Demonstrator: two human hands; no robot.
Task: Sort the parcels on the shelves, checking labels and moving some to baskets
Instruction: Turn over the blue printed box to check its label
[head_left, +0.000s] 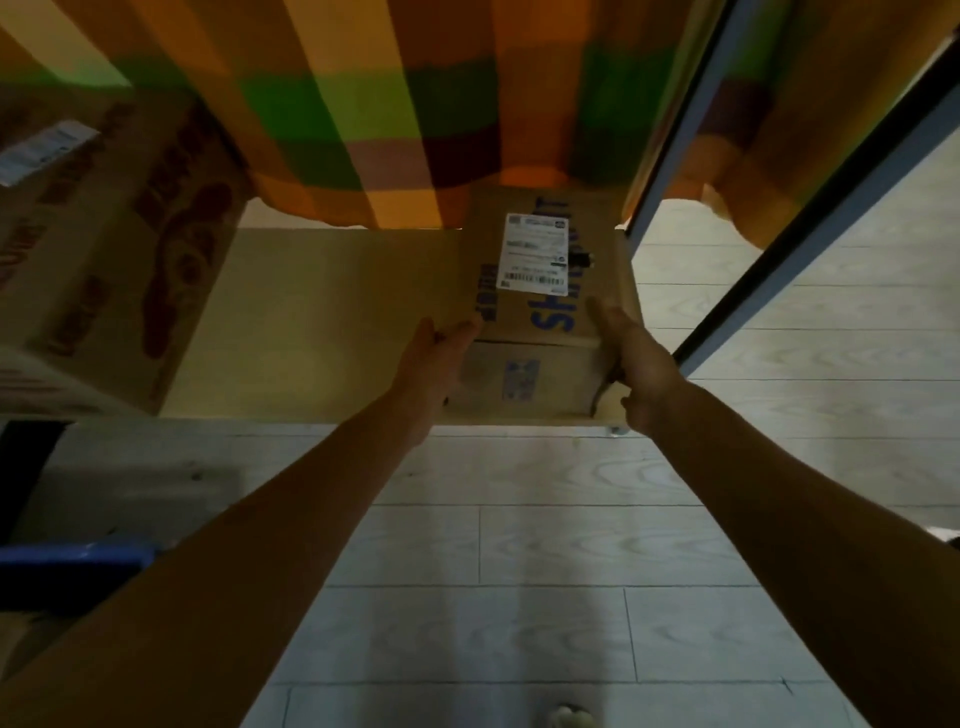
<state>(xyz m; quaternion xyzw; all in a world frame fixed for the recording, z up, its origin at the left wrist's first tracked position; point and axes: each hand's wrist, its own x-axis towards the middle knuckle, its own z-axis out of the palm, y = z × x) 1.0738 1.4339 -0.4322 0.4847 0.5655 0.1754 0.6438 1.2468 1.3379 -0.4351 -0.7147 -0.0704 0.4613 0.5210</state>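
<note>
1. Two things fill most of the view: a pale plank floor stretches below both forearms, and a checked orange-and-green curtain hangs beyond the hands, its hem reaching down to the far end of the parcel.
2. Far to the left of the left hand stands a big cardboard box with dark red print and a white slip on its top; it rests on the same shelf.
3. The shelf is a pale board low over the floor, with a bare stretch between the big box and the left hand.
4. A grey metal post rises just beyond and to the right of the right hand.
5. The parcel, a brown carton with blue lettering, sits on the right end of the shelf between the two hands.
6. The left hand grips the parcel's near left corner, thumb over the top edge; its fingers are hidden.
7. The right hand grips the near right corner, thumb laid along the top, fingers curled round the side.
8. A blue object, blurred, lies low beside the left forearm.
9. A white label with a barcode is stuck on the parcel's top, just beyond both thumbs; its text is too small to read.
</note>
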